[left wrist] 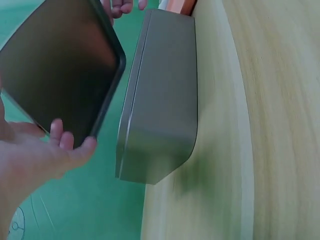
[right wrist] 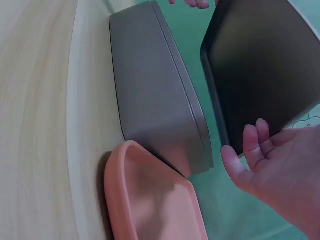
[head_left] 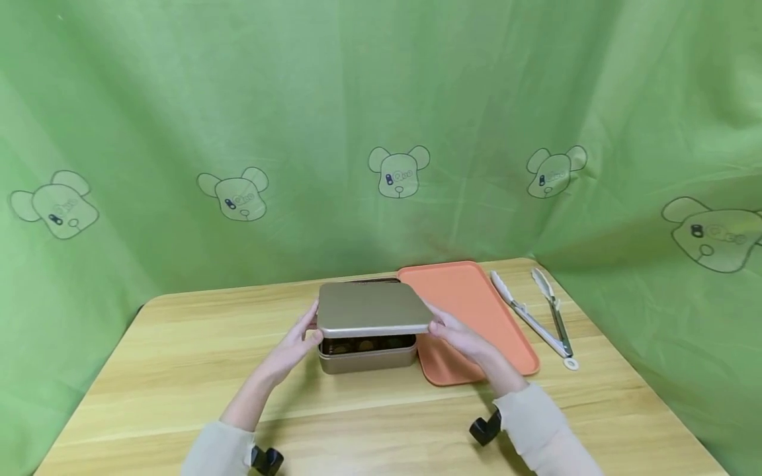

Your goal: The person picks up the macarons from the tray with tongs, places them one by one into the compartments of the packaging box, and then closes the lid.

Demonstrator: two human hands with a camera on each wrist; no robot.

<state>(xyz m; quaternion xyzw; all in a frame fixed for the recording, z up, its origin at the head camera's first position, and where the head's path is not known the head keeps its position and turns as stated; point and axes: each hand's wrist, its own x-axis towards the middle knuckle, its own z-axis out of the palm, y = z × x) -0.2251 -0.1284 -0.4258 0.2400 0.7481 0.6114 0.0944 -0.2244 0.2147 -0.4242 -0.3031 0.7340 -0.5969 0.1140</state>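
A brownish-grey metal lid (head_left: 374,307) is held in the air just above a matching rectangular box (head_left: 369,361). My left hand (head_left: 296,342) grips its left edge, with the thumb at the near corner. On the opposite edge, my right hand (head_left: 460,334) grips it the same way. Both wrist views show fingers curled under the lid's dark underside (right wrist: 265,70). A gap separates lid and box. Through it, small roundish contents show dimly inside the box, too dark to name. The lid hides most of the box's opening.
To the box's right lies a coral-coloured tray (head_left: 470,297), its left edge close against the box. Farther right, metal tongs (head_left: 538,328) lie spread on the wooden table (head_left: 196,370). A green curtain (head_left: 309,132) with mouse-like heads surrounds the back and sides.
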